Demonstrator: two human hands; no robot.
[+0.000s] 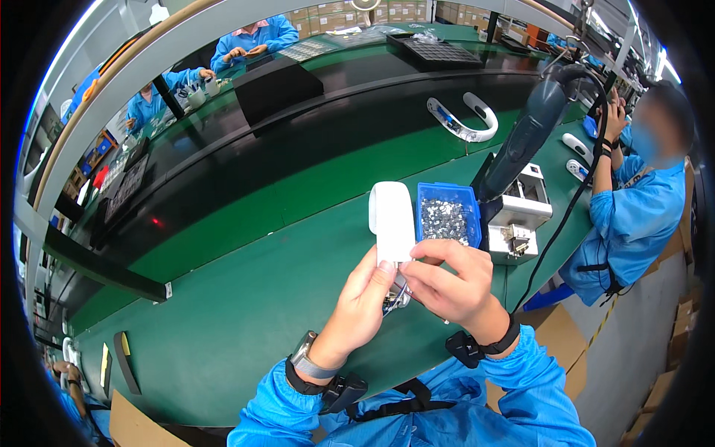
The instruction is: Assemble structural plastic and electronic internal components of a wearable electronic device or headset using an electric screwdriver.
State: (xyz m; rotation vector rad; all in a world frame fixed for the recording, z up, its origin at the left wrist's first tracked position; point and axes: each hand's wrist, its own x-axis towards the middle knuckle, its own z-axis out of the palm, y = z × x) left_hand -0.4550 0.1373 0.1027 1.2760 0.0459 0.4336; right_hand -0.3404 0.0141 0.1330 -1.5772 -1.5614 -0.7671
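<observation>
A white curved plastic housing (392, 223), bent like a band, is upright in front of me. My left hand (359, 298) is closed round its lower left end, with the thumb on the edge. At the lower right corner my right hand (450, 281) has thumb and forefinger pinched together; whatever is between them is too small to make out. Thin dark wires (403, 287) and a partly hidden piece with electronics show between the two hands. Just beyond the right hand, a blue bin (447, 186) holds many small metal parts.
An electric screwdriver (530, 130) hangs over a metal fixture (519, 216) right of the bin. Farther off lies another curved white housing (477, 132) with exposed electronics. A black conveyor belt crosses behind the green table (223, 320). A co-worker (633, 201) sits at the right.
</observation>
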